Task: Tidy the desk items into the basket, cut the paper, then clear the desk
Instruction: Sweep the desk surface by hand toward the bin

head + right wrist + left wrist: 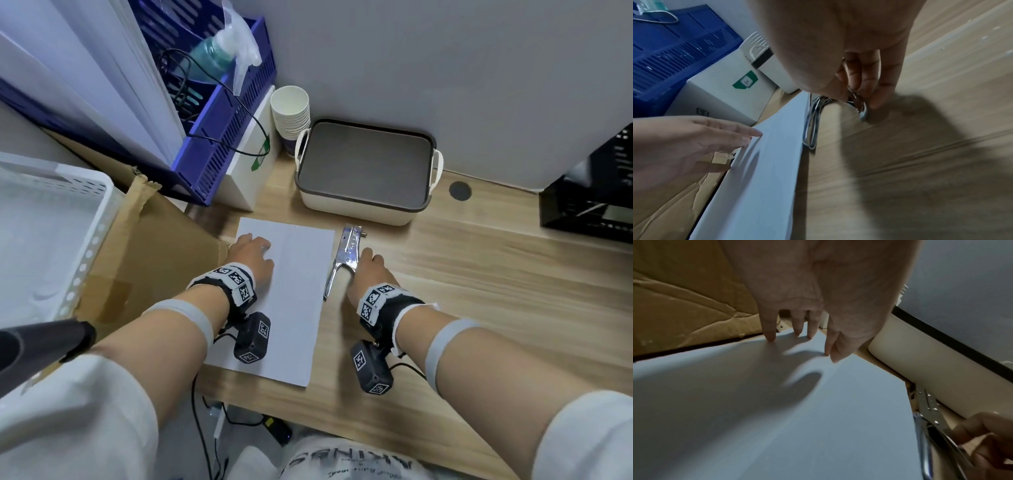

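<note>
Head view shows the metal cutter lying lengthwise on the desk just beside the paper's right edge, pinched at its handle by the right hand, while the spread left hand presses the sheet.

Left hand fingertips pressing white paper, cardboard beside, metal tool at right

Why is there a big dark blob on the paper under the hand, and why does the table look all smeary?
Left wrist view: the blob is the left hand's shadow on the paper, fingertips touching it. Right wrist view: the desk is smeared by blur, with the right hand's shadow across it. Head view: evenly lit, sharper, edges bent by the wide lens.
</note>
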